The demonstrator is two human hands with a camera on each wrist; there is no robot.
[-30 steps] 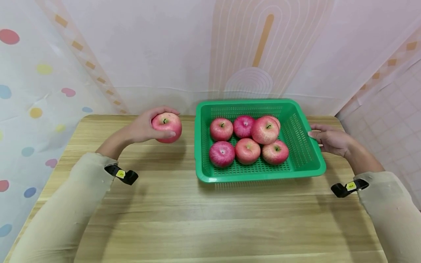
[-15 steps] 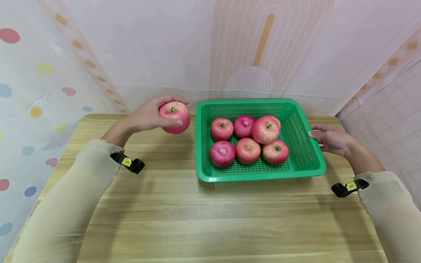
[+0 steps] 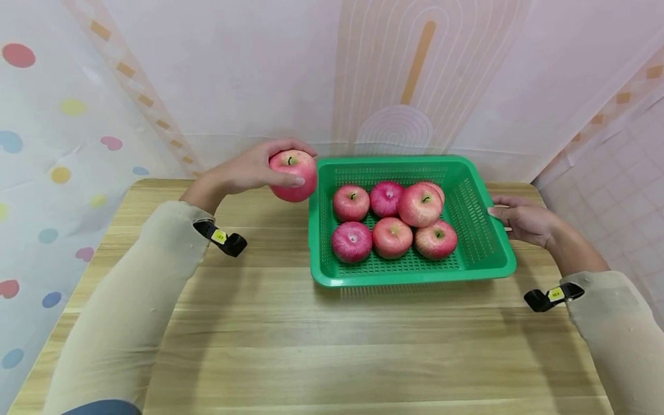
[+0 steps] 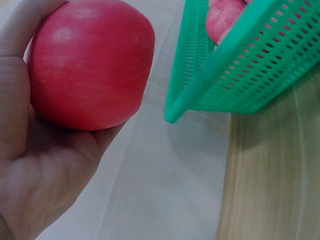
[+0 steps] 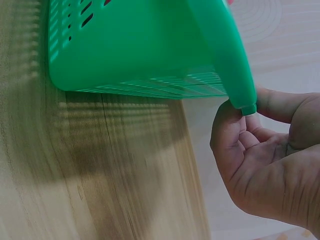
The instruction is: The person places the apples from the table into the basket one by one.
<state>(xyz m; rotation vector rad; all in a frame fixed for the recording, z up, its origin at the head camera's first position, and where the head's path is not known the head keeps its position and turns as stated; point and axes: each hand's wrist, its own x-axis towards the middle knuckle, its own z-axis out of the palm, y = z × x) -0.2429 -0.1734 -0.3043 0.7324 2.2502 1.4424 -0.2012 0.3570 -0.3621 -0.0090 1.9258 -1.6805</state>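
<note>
My left hand point(image 3: 249, 168) grips a red apple point(image 3: 297, 178) from its left side, holding it in the air beside the basket's left rim. In the left wrist view the same apple point(image 4: 92, 65) sits against the palm, with the thumb and fingers around it. A green perforated plastic basket point(image 3: 415, 279) holds several red and pink apples point(image 3: 392, 237), one resting on top of others. At the basket's right rim my right hand point(image 3: 526, 222) pinches the edge; the right wrist view shows the thumb above and curled fingers point(image 5: 227, 132) under the rim.
The basket stands on a light wooden table point(image 3: 321, 351), near its back edge. Behind the table hangs a pale patterned cloth point(image 3: 249, 75). A black strap device point(image 3: 220, 237) sits on the left wrist, another point(image 3: 552, 297) on the right.
My left hand has carried the apple up and to the right, closer to the basket. The right hand and the basket keep their places.
</note>
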